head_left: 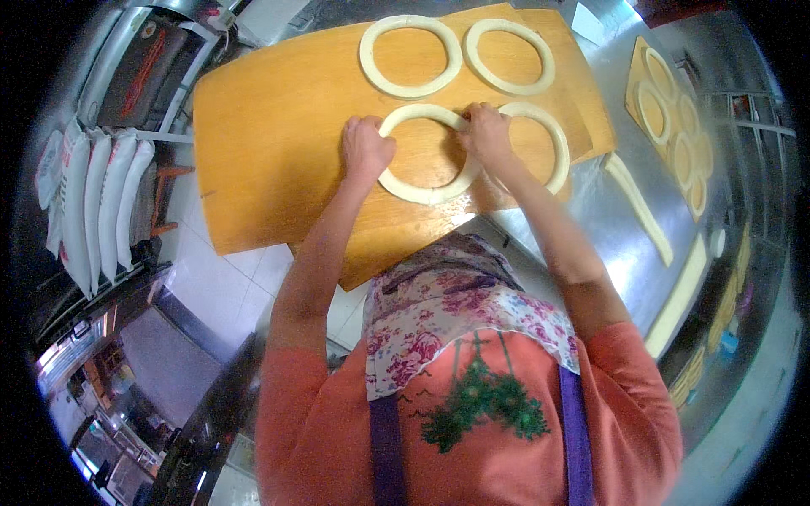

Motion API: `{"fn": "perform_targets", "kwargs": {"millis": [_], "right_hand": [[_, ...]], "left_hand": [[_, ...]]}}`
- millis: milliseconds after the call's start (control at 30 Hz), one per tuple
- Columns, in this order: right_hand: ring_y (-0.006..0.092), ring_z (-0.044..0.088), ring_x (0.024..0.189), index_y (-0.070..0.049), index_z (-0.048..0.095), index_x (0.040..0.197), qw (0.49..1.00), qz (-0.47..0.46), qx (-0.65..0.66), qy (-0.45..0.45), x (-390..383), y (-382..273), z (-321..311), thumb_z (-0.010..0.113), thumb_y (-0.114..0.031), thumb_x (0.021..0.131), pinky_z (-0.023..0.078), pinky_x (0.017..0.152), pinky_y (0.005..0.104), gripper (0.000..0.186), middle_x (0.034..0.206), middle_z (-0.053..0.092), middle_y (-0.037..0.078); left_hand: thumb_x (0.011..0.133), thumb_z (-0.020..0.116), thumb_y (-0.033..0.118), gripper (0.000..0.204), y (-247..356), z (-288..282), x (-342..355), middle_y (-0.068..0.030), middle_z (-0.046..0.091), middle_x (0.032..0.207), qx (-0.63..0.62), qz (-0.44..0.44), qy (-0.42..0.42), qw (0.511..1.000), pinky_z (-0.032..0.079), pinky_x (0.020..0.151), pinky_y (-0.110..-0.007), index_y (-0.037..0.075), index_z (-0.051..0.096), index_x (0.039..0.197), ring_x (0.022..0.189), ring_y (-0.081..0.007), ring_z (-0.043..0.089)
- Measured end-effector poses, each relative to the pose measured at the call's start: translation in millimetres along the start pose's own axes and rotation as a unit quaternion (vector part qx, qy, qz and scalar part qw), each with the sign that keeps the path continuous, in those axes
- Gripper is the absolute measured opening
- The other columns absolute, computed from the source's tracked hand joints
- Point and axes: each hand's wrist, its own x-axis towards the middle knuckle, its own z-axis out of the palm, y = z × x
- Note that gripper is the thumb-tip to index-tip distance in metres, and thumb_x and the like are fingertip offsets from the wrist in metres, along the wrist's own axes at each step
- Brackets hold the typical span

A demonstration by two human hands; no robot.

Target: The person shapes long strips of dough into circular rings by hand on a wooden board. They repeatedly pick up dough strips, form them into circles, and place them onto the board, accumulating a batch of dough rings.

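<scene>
Between my two hands, a pale dough ring [430,196] lies on a wooden board [270,135]. My left hand [367,149] is closed at the ring's left side, fingers curled inward with the thumb near the dough. On the opposite side, my right hand [487,132] pinches the ring's upper right edge; its fingertips partly hide the dough there. A second dough ring [560,152] sits just to the right, partly covered by my right hand and forearm. Farther back lie two more, a left dough ring [453,55] and a right dough ring [510,87].
To the right, a steel table [609,246] carries a dough strip [639,211] and a longer flat dough length [677,297]. Another board [634,99] holds several dough rings. White sacks [99,202] stand at the left. The wooden board's near edge overhangs the tiled floor [221,274].
</scene>
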Motion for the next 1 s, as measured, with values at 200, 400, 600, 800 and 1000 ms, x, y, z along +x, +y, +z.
{"fn": "perform_targets", "kwargs": {"millis": [200, 400, 600, 800, 1000], "right_hand": [[0.0265, 0.065, 0.094, -0.004, 0.060, 0.103, 0.954, 0.028, 0.298, -0.010, -26, -5, -72, 0.074, -0.008, 0.076, 0.049, 0.084, 0.0357, 0.030, 0.098, 0.067, 0.014], [0.0322, 0.064, 0.097, -0.002, 0.062, 0.098, 0.936, -0.178, 0.301, 0.032, -78, 13, -85, 0.068, 0.001, 0.066, 0.049, 0.090, 0.0407, 0.032, 0.091, 0.065, 0.016], [0.0421, 0.059, 0.096, -0.003, 0.063, 0.099, 0.965, -0.169, 0.199, 0.003, -76, 35, -15, 0.066, -0.005, 0.077, 0.048, 0.088, 0.0474, 0.022, 0.097, 0.062, 0.019], [0.0407, 0.060, 0.099, -0.001, 0.065, 0.108, 0.960, -0.115, 0.233, 0.106, -12, -12, 0, 0.069, -0.016, 0.083, 0.048, 0.090, 0.0484, 0.030, 0.103, 0.064, 0.020], [0.0381, 0.061, 0.100, -0.002, 0.067, 0.110, 0.968, -0.093, 0.228, 0.039, 10, -17, 23, 0.074, -0.015, 0.081, 0.049, 0.089, 0.0445, 0.033, 0.105, 0.064, 0.019]], "left_hand": [[0.067, 0.068, -0.008, 0.040, 29, -61, -15, -0.0094, 0.065, 0.096, -0.401, -0.074, -0.105, 0.907, 0.052, 0.082, -0.032, -0.001, 0.063, 0.106, 0.092, -0.0224, 0.064], [0.070, 0.065, -0.017, 0.032, -20, -81, -32, -0.0069, 0.066, 0.094, -0.370, 0.217, -0.183, 0.884, 0.051, 0.084, -0.032, 0.001, 0.062, 0.096, 0.092, -0.0212, 0.065], [0.078, 0.068, -0.002, 0.017, -38, -49, -37, -0.0133, 0.065, 0.103, -0.129, 0.114, -0.092, 0.981, 0.050, 0.087, -0.037, 0.004, 0.068, 0.095, 0.097, -0.0298, 0.063], [0.079, 0.076, 0.017, 0.025, -5, 14, 16, -0.0146, 0.065, 0.100, -0.062, 0.185, 0.022, 0.981, 0.047, 0.089, -0.045, 0.006, 0.072, 0.100, 0.100, -0.0345, 0.060], [0.077, 0.079, 0.021, 0.028, 8, 22, 30, -0.0160, 0.065, 0.097, -0.070, 0.193, -0.007, 0.979, 0.048, 0.084, -0.046, 0.006, 0.071, 0.099, 0.094, -0.0371, 0.060]]}}
